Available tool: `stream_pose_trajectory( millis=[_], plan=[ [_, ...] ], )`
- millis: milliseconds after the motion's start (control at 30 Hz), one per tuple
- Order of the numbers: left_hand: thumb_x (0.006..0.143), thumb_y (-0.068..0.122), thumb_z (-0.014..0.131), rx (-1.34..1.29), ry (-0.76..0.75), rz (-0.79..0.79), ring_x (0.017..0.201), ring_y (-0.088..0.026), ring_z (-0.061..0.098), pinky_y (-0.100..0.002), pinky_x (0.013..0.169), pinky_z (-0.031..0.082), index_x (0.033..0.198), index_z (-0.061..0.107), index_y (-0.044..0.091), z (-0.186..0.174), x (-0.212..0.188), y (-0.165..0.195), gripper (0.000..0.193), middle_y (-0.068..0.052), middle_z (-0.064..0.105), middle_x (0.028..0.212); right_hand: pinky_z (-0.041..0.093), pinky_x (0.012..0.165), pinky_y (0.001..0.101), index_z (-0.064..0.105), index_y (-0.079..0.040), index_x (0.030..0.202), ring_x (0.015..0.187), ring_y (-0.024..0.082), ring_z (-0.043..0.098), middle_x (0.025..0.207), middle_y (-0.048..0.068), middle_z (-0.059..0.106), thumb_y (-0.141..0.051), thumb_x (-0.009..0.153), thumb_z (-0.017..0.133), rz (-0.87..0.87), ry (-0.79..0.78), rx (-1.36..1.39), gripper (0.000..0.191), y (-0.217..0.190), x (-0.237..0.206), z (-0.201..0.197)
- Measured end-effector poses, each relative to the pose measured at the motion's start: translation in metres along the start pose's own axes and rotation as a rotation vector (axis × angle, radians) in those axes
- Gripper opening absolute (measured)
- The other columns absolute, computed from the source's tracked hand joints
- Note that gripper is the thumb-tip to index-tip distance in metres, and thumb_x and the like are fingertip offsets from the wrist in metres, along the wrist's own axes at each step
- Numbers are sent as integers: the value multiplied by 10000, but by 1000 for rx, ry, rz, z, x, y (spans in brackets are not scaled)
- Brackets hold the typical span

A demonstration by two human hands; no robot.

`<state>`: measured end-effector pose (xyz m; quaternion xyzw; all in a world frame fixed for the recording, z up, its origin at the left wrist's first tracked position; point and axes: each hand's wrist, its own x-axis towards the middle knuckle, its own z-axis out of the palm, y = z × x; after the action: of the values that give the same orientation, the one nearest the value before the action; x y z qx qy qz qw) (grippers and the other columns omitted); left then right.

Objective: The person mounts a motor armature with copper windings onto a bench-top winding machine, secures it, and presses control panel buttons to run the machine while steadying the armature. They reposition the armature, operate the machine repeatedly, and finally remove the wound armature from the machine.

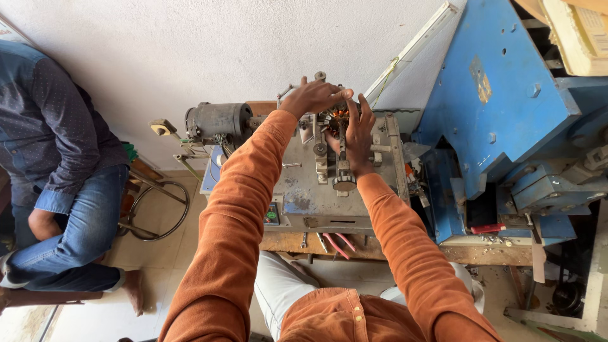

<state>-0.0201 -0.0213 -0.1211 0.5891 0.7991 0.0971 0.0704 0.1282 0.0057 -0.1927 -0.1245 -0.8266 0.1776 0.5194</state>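
We see a big blue painted steel machine frame right of the scuffed grey flat-topped metal winding machine, whose dark cylindrical motor sits at its left end. At its far edge lies a round copper-wound coil core; our left hand curls over it, our right hand presses open-fingered beside it.

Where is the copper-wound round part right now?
In the head view, the copper-wound round part sits at the far end of the grey machine top, between the left hand and right hand.
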Motion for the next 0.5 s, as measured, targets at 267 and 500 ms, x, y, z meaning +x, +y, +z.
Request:
stream_pose_trajectory(
  millis=[267, 500],
  plan=[
    [786, 885, 66, 157, 46, 29, 1345, -391, 481, -806, 1108, 21, 1311, 674, 156, -13, 3, 11, 1084, -167, 702, 1209, 563, 1022, 521, 283, -159, 1589, 1363, 435, 400, 1534, 182, 321, -308, 719, 956, -37, 43, -53, 1110, 9, 1, 9],
    [815, 898, 151, 11, 292, -86, 1136, -253, 688, -522, 1270, 353, 1266, 702, 159, -33, -3, -12, 1026, -132, 805, 1062, 563, 1014, 547, 354, -190, 1535, 1345, 443, 434, 1528, 166, 358, -260, 669, 934, 38, 75, -61, 1045, 16, -4, 19]
  ],
)
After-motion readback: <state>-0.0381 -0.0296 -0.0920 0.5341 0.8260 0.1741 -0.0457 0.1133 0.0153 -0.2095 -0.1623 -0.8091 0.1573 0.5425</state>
